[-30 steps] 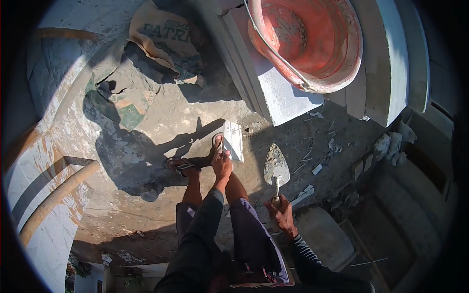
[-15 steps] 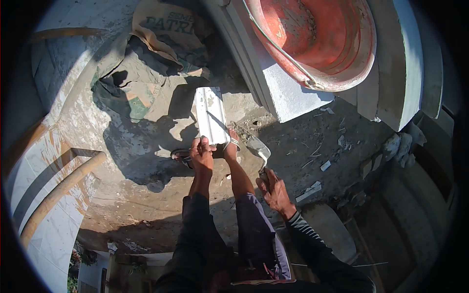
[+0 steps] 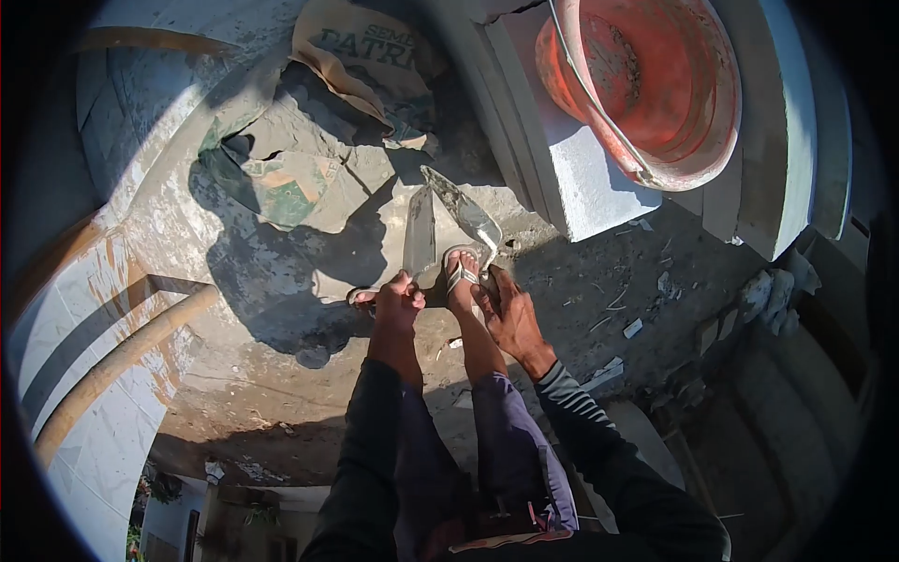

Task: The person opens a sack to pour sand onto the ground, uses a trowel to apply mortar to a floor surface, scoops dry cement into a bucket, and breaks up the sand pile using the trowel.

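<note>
My left hand grips the lower end of a narrow tile piece. The tile stands out away from me, turned so a greyish, narrow side shows. In my right hand is a trowel, its handle mostly hidden by my fingers. The mortar-smeared trowel blade points up and left, its tip close to the tile's far end. Whether blade and tile touch I cannot tell. Below the blade is my sandalled foot.
A red bucket with a wire handle stands at the upper right on a white-edged ledge. Crumpled cement sacks lie at the upper left. A curved wooden pole is at left. Tile scraps litter the floor.
The tile has turned from its white, striped face to a narrow greyish side. My right hand has moved up and left, bringing the trowel blade beside the tile. The view has shifted slightly.
</note>
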The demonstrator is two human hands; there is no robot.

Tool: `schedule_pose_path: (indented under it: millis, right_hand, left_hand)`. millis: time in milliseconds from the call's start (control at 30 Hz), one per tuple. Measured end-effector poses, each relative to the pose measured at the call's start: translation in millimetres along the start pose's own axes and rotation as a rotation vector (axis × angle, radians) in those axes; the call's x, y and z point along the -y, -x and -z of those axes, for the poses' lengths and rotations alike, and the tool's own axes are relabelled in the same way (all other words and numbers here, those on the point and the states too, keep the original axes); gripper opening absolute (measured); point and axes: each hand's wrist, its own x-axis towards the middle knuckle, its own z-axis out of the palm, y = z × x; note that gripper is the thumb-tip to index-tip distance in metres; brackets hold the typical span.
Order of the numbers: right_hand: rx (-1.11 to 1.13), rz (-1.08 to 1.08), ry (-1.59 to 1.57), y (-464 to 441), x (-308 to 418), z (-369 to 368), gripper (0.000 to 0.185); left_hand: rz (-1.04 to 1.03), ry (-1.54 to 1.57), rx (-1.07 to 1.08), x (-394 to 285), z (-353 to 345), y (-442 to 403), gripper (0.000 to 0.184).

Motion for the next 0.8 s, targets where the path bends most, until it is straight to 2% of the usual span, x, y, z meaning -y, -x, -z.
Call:
schedule_pose_path:
  millis: [67,100,200,233,300,333,367,400,467,533,567,667,700,733,800]
  right_hand:
    - [-0.102,-0.014,0.060,16,-29,5,0.045]
    - [-0.148,-0.072,0.082,29,-45,5,0.040]
    - [-0.143,-0.132,0.050,81,-74,25,0.041]
    - [-0.164,-0.131,0.044,99,-84,29,0.040]
    - [-0.184,-0.132,0.055,129,-96,39,0.040]
    - [-0.190,-0.239,0.049,140,-97,45,0.039]
    - [-0.193,-0.347,0.040,147,-97,50,0.039]
    - [-0.192,-0.349,0.048,151,-99,55,0.039]
    - [-0.201,-0.445,0.079,152,-99,59,0.041]
    - [-0.238,-0.385,0.019,140,-93,55,0.040]
    - [-0.165,-0.348,0.092,126,-89,54,0.039]
    - [-0.038,-0.223,0.124,62,-65,32,0.043]
    - [0.007,-0.149,0.141,33,-59,19,0.045]
    - [-0.016,0.003,0.181,0,-55,3,0.047]
    - [-0.122,0.136,0.223,-76,-23,-21,0.059]
  left_hand:
    - [0.234,0.196,0.194,40,19,-31,0.025]
    - [0.275,0.132,0.133,62,8,-31,0.026]
    - [0.345,0.051,-0.064,128,-25,-33,0.028]
    - [0.384,0.089,-0.057,151,-20,-46,0.026]
    - [0.492,0.238,0.098,212,9,-116,0.023]
    - [0.561,0.275,0.205,245,20,-162,0.022]
    - [0.568,0.095,0.258,247,-2,-170,0.022]
    - [0.571,-0.085,0.316,248,-25,-177,0.022]
    - [0.548,-0.446,0.399,212,-70,-152,0.028]
    - [0.326,-0.581,0.248,156,-108,-97,0.050]
    - [0.268,-0.596,0.254,144,-99,-111,0.057]
    - [0.045,-0.689,-0.065,80,-35,-164,0.077]
    - [-0.131,-0.737,-0.273,38,-25,-144,0.080]
    - [-0.409,-0.779,-0.513,8,0,-143,0.084]
    - [-0.514,-0.693,-0.681,-76,33,-104,0.094]
